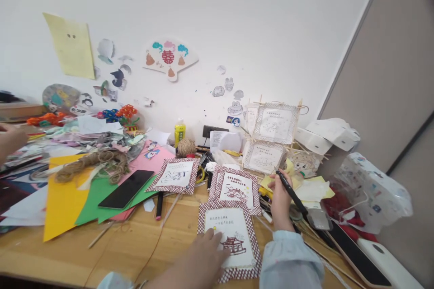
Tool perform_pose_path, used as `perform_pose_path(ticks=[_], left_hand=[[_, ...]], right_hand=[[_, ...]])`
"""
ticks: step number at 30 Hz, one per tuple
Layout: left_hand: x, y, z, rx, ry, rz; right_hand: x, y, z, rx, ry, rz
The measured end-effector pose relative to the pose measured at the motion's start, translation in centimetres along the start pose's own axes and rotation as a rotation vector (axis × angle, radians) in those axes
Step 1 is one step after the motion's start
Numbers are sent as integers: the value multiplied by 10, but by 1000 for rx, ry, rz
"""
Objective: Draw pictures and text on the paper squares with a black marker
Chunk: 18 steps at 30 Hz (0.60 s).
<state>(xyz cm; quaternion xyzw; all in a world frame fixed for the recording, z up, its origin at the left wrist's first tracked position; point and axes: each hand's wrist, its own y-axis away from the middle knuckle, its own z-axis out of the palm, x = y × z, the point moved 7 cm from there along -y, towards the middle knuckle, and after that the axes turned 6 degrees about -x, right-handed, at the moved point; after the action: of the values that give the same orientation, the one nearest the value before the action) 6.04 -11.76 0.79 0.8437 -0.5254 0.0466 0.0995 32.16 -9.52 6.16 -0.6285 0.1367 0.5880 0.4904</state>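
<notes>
My left hand lies flat, fingers spread, on the lower left part of a bordered paper panel that shows a red pavilion drawing and some text. My right hand is closed round a black pen, held up just right of that panel, the tip pointing up and left. A second panel with a red drawing lies just beyond the first. A third panel lies further left.
Yellow, green and pink paper sheets with a black phone and twine cover the left. A paper lantern frame, glue bottle, plastic bags and another person's hand are around.
</notes>
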Motion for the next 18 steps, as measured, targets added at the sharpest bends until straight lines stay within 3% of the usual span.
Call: perform_pose_path(ticks=[6, 9, 13, 18], left_hand=[[17, -13, 8, -37, -79, 40], [24, -23, 17, -39, -72, 137], [23, -26, 29, 9, -69, 210], [15, -15, 29, 71, -11, 260]], right_hand=[[-31, 12, -7, -157, -13, -60], [-56, 25, -5, -261, -9, -111], [-70, 53, 16, -510, 150, -122], [-58, 87, 54, -800, 199, -95]])
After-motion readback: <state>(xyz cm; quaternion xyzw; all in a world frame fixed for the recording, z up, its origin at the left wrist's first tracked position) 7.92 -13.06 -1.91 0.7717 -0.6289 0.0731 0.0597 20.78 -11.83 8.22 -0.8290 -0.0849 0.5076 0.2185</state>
